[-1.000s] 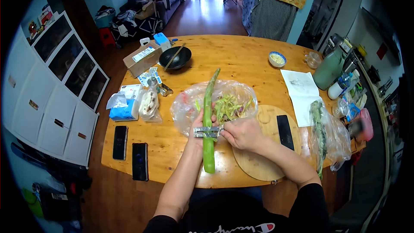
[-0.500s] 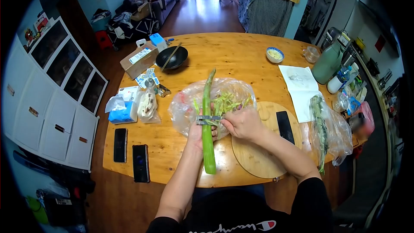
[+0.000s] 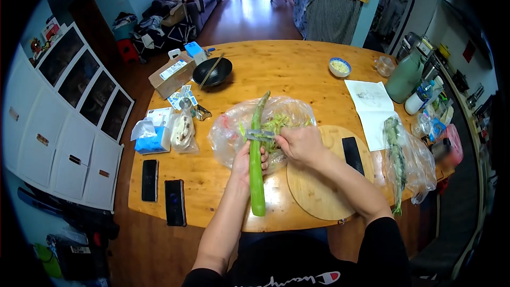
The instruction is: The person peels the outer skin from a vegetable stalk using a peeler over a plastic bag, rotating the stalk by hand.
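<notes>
A long green celtuce stem (image 3: 256, 183), largely peeled, slants upward with its thick end towards me. My left hand (image 3: 242, 163) is closed around it from below, near the middle. In my right hand (image 3: 304, 146) is the handle of a metal peeler (image 3: 258, 135), whose head lies across the stem just above my left fingers. Beneath and beyond the stem spreads a clear plastic bag (image 3: 225, 127) with a heap of green peelings (image 3: 277, 122) on it. A thin strip of peel stands by the peeler's left end.
Right of the bag lies a round wooden board (image 3: 313, 194) bearing a dark knife blade or phone-like slab (image 3: 353, 156). Another leafy celtuce (image 3: 394, 143) rests in plastic farther right. Two phones (image 3: 174, 202), tissues (image 3: 151, 141) and a black bowl (image 3: 215, 74) are leftward; a small bowl (image 3: 339, 67) stands far right.
My right hand and the peeler have moved a little up the stem, away from me. The stem's tip has dipped slightly and shifted right, while my left hand keeps its hold.
</notes>
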Demonstrator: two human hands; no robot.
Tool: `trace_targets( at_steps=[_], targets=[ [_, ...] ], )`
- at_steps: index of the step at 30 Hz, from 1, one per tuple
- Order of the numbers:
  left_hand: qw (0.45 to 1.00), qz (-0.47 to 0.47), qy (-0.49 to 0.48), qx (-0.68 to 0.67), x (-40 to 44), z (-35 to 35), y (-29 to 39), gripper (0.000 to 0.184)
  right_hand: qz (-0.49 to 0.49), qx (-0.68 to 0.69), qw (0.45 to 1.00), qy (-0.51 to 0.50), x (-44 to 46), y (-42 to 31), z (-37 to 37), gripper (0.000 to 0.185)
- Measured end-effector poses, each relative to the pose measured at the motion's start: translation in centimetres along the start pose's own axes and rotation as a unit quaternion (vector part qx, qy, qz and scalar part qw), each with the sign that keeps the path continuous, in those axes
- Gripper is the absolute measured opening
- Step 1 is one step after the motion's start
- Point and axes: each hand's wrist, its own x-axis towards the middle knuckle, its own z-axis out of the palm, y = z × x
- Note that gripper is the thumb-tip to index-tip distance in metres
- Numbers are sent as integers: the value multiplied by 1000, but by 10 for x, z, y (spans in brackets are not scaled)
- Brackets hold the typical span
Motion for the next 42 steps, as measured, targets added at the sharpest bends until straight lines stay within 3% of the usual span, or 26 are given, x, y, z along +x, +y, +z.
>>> trace_targets(
  at_steps=[4, 7, 11, 17, 20, 24, 26, 30, 33, 35, 36, 42],
  targets=[
    [995, 36, -78, -43, 0, -1, 2, 45, -28, 37, 999, -10, -10, -16, -8, 30],
    [995, 55, -38, -72, 10, -1, 3, 41, -62, 56, 996, -39, -17, -40, -25, 29],
    [989, 49, -128, -51, 5, -7, -1, 41, -73, 51, 996, -11, -20, -29, -15, 28],
    [994, 43, -60, -82, 2, 0, -6, 42, -83, 52, 995, -19, -21, -31, -19, 30],
    [995, 48, -85, -24, -3, 2, -8, 41, -56, 39, 998, -2, -18, -16, -12, 31],
    [999, 27, -28, -3, -8, 8, -7, 42, -69, 16, 997, -34, -19, -33, -29, 32],
    [1000, -17, -14, -3, 1, -14, -8, 40, -37, 17, 999, -4, -18, -17, -15, 32],
    [999, 11, -30, 10, -18, 13, -6, 36, -62, -9, 998, -8, -16, -24, -23, 31],
    [1000, -1, 16, 0, -6, 6, -9, 41, -22, 3, 1000, 22, -12, -8, -7, 32],
    [999, -17, -21, 28, -2, -11, -4, 28, -21, -9, 999, 23, -12, -12, -6, 34],
    [998, -26, -39, 43, -4, -10, -2, 37, -19, -14, 999, 23, -12, -14, -6, 34],
    [1000, 21, -3, -1, -11, 12, -7, 32, 5, 1, 1000, 27, -6, -12, -2, 35]
  ],
)
